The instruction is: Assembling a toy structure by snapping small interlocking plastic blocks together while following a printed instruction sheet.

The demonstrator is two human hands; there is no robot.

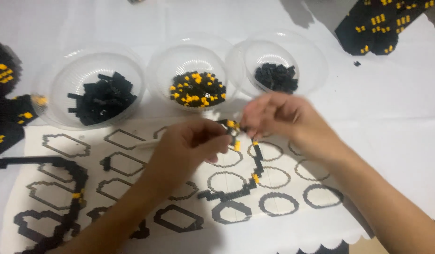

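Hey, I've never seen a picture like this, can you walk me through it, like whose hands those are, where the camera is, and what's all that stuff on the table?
No machine here: a camera on a person's head looks down at their own two bare hands. The left hand and right hand meet over a thin chain of black and yellow bricks, pinching its top end. The chain trails down onto a paper sheet printed with ring and hexagon outlines. Behind stand three clear bowls: long black pieces, mixed black and yellow pieces, and small black pieces. Built black and yellow sections lie at the left edge and top right.
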